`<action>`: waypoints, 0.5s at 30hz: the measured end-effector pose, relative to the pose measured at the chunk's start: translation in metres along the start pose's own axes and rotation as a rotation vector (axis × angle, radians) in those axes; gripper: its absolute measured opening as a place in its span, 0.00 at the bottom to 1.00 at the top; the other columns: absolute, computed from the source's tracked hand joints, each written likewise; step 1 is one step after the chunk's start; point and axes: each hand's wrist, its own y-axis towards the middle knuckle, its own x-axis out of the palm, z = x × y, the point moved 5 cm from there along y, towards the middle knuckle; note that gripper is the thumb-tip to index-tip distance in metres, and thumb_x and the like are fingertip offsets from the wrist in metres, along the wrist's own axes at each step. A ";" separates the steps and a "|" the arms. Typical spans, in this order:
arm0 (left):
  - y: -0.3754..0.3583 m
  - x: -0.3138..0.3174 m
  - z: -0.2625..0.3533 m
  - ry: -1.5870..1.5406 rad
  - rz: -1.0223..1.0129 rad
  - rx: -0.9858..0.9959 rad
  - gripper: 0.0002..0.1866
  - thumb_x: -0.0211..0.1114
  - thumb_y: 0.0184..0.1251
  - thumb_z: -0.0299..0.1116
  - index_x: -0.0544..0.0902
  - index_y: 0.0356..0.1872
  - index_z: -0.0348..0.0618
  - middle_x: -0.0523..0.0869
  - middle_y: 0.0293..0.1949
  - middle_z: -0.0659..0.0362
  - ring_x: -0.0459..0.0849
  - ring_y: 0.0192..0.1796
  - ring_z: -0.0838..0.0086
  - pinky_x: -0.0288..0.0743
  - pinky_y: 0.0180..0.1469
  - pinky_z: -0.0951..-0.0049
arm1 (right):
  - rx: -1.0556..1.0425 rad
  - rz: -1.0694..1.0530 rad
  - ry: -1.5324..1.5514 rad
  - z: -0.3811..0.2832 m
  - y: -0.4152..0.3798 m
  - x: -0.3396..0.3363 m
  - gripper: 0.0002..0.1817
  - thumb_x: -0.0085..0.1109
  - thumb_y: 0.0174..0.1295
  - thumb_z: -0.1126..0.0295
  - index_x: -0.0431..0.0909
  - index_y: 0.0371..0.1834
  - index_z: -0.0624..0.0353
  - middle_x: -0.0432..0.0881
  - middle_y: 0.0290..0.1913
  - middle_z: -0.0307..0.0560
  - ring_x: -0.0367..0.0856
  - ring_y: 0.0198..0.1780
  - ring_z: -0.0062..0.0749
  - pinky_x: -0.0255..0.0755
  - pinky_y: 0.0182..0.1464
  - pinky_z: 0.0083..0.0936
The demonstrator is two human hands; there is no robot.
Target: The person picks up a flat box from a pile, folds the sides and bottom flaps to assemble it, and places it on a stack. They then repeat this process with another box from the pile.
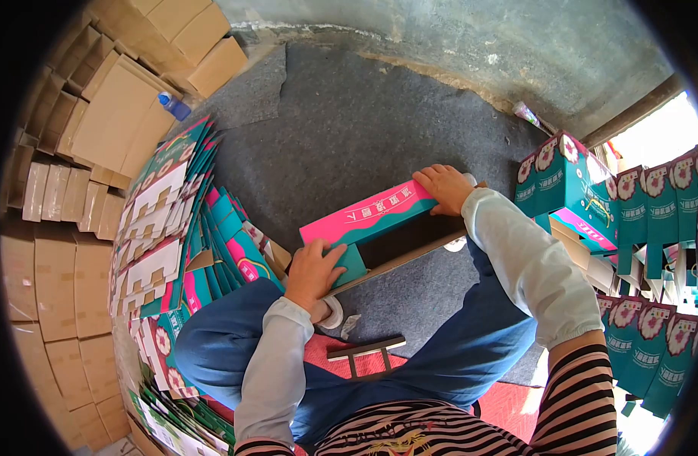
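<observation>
The left hand (312, 275) grips the near-left corner of an open pink and teal box (372, 213), its fingers over the short end flap. The right hand (442, 186) holds the far-right end, fingers curled over the rim. The box lies slanted between them, above the dark carpet (341, 121) and in front of the person's knees, its opening facing up and its long pink edge on the far side. Beyond that edge, bare carpet runs up to the grey wall (471, 38), giving open room ahead. Room is tighter at the sides: a leaning stack of flattened cartons (163, 220) stands near the left hand, with brown boxes (60, 273) behind it, and assembled teal boxes (566, 186) stand right of the right sleeve.
</observation>
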 end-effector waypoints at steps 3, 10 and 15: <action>-0.004 0.005 0.003 0.096 0.039 0.053 0.26 0.72 0.48 0.39 0.78 0.53 0.54 0.74 0.52 0.53 0.74 0.55 0.57 0.69 0.54 0.58 | 0.015 -0.047 0.016 -0.001 0.001 0.000 0.48 0.75 0.40 0.58 0.60 0.66 0.59 0.69 0.60 0.48 0.67 0.63 0.43 0.60 0.65 0.35; -0.006 0.012 -0.011 0.002 0.141 -0.099 0.37 0.71 0.51 0.43 0.68 0.65 0.57 0.61 0.69 0.50 0.59 0.70 0.54 0.55 0.68 0.50 | -0.018 0.063 -0.063 -0.002 -0.001 0.002 0.46 0.75 0.40 0.56 0.62 0.64 0.57 0.72 0.56 0.46 0.70 0.59 0.40 0.65 0.60 0.33; -0.003 0.018 -0.016 0.070 0.153 -0.182 0.35 0.69 0.53 0.43 0.69 0.65 0.54 0.60 0.70 0.51 0.57 0.72 0.54 0.52 0.69 0.48 | -0.019 0.037 -0.046 -0.002 0.000 0.003 0.46 0.75 0.41 0.55 0.62 0.64 0.57 0.72 0.57 0.46 0.70 0.60 0.41 0.65 0.60 0.35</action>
